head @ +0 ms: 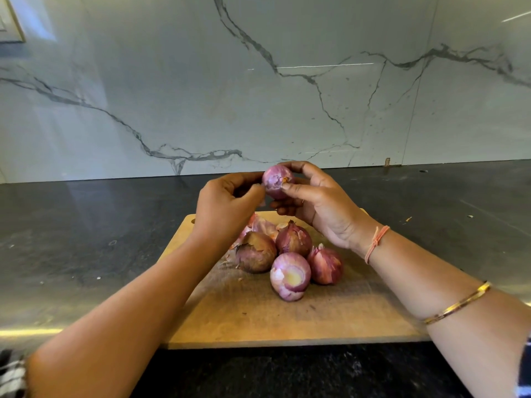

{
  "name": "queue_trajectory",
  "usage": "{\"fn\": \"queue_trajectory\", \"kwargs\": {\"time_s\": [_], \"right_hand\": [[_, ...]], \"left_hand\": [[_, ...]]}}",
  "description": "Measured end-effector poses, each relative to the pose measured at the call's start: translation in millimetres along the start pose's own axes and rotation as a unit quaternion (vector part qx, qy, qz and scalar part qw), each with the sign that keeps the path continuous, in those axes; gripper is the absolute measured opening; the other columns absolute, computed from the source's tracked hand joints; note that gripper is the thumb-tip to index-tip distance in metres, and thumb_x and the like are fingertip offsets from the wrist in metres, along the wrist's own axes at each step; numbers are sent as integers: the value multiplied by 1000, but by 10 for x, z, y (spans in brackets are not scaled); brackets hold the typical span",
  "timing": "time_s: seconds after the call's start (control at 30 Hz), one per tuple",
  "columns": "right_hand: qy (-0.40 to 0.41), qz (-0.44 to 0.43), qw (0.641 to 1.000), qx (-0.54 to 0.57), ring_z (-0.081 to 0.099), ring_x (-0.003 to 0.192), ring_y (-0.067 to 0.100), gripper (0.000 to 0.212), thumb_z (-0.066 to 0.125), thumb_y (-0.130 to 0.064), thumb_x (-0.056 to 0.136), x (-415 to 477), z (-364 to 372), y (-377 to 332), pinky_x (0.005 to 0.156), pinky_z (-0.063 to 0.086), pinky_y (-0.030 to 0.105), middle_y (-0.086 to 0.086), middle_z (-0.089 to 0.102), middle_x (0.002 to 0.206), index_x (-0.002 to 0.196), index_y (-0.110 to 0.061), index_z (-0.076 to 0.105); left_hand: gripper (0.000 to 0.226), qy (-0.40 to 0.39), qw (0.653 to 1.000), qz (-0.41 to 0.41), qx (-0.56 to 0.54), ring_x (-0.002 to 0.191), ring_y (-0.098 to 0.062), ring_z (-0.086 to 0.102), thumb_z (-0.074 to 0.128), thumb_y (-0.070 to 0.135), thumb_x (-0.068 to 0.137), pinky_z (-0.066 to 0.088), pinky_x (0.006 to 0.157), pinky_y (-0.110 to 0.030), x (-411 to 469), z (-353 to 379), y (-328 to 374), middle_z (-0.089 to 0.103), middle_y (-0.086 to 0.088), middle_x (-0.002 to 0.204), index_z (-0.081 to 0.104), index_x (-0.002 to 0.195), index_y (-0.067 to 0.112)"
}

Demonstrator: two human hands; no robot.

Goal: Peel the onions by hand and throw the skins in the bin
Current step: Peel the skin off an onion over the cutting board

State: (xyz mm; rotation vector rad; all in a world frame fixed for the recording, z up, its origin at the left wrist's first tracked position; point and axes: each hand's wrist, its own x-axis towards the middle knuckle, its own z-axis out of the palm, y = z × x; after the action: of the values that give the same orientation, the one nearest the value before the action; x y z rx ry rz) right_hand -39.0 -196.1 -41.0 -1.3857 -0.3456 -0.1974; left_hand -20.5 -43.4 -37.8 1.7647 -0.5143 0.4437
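while right hand grips onion, left hand hides skins

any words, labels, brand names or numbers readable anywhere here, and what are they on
None: no readable text shows anywhere in the head view.
The cutting board, the onion held in the left hand and right hand, the four onions on the board, the marble wall, the dark counter and the gold bangle bear no print.
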Motion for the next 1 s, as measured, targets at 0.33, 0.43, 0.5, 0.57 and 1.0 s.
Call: {"fn": "queue_trajectory", "kwargs": {"time_s": [0.33, 0.43, 0.5, 0.57, 1.0], "right_hand": [[0, -27, 993, -112, 59, 69, 20, 23, 60, -2, 89, -23, 27, 24, 58, 48, 22, 11, 64, 87, 108, -13, 52], [-1, -26, 994, -105, 58, 64, 18, 23, 60, 0, 89, -39, 55, 9, 55, 47, 20, 12, 63, 84, 106, -11, 51], [-2, -26, 994, -104, 60, 61, 13, 21, 59, 1, 89, -43, 66, 5, 55, 47, 19, 11, 63, 83, 104, -11, 50], [-3, -24, 994, -106, 61, 60, 8, 20, 59, 2, 89, -43, 69, 2, 55, 48, 19, 11, 64, 84, 102, -12, 50], [1, -2, 992, -127, 59, 84, 26, 21, 61, -1, 89, -12, 44, 33, 62, 49, 24, 18, 63, 96, 102, -14, 51]], "left_hand": [[23, -5, 996, 60, 63, 77, 9, 64, 66, 12, 84, 51, 70, -8, -6, -3, 1, 64, 25, 78, 72, 104, 20], [23, 2, 994, 71, 89, 76, 8, 64, 66, 12, 84, 51, 71, -10, 16, -12, -21, 65, 22, 77, 73, 105, 18], [23, 3, 990, 84, 110, 74, 10, 62, 66, 12, 84, 50, 69, -8, 20, -13, -22, 65, 18, 76, 73, 105, 18], [23, 0, 986, 101, 135, 71, 5, 62, 65, 12, 83, 49, 65, -10, 18, -15, -14, 68, 13, 76, 74, 103, 18], [17, -26, 963, 150, 223, 57, -24, 57, 62, 13, 85, 43, 53, -29, 54, -23, -67, 66, -8, 62, 77, 92, 11]]}}
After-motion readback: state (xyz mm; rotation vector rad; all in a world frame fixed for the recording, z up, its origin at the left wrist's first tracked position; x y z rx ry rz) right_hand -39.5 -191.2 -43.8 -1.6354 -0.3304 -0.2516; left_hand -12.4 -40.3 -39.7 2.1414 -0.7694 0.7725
